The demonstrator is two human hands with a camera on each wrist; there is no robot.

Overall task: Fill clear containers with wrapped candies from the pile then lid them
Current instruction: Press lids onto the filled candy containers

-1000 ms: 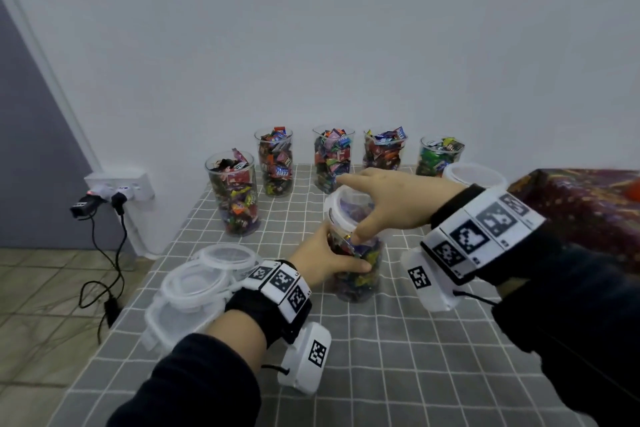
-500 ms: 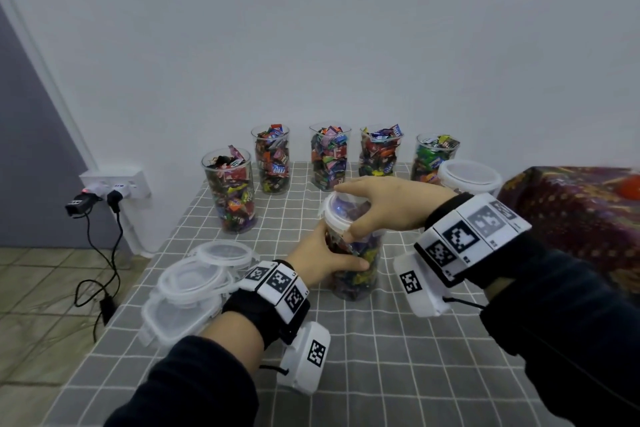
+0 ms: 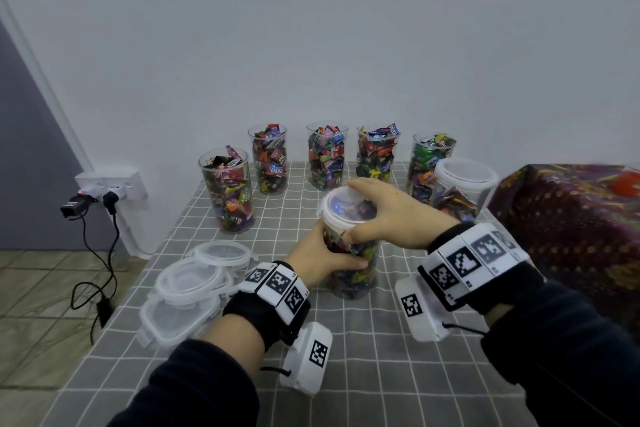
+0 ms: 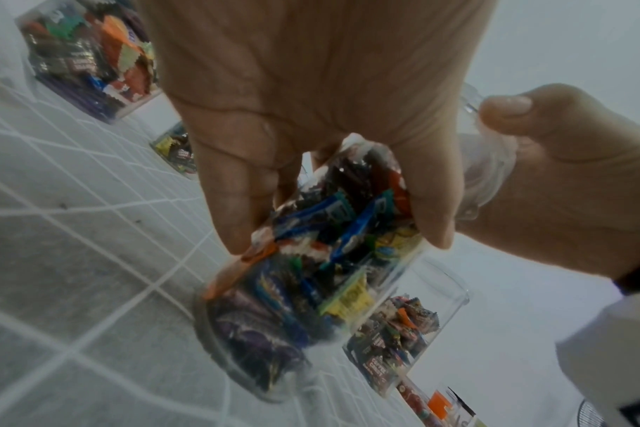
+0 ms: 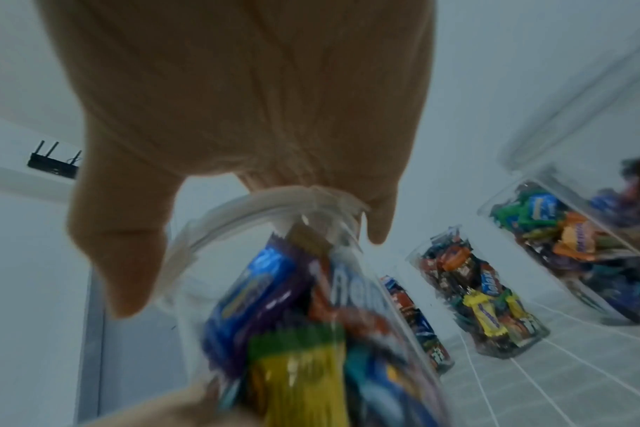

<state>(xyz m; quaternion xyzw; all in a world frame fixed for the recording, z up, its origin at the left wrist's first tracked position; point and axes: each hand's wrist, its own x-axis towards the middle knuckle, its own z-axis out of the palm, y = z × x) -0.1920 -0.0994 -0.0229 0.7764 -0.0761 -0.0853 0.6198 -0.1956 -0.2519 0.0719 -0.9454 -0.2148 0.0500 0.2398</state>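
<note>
A clear container (image 3: pixel 356 270) full of wrapped candies stands mid-table on the grey checked cloth. My left hand (image 3: pixel 332 253) grips its body from the left, fingers wrapped round the wall (image 4: pixel 311 260). A translucent white lid (image 3: pixel 341 210) sits on its mouth. My right hand (image 3: pixel 360 215) covers the lid from the right, with the thumb at the near rim and the fingers over the far rim. In the right wrist view the lid (image 5: pixel 260 208) lies under my palm above the candies (image 5: pixel 311 332). The right thumb (image 4: pixel 504 107) shows at the lid's edge in the left wrist view.
Several open candy-filled containers (image 3: pixel 327 159) line the back near the wall. A lidded one (image 3: pixel 464 180) stands back right. Loose lids (image 3: pixel 194 284) are stacked near the left table edge. A patterned cloth (image 3: pixel 571 229) lies right; a socket with cables (image 3: pixel 107 184) is left.
Almost nothing: both hands stay on the same container and lid. The view has shifted slightly.
</note>
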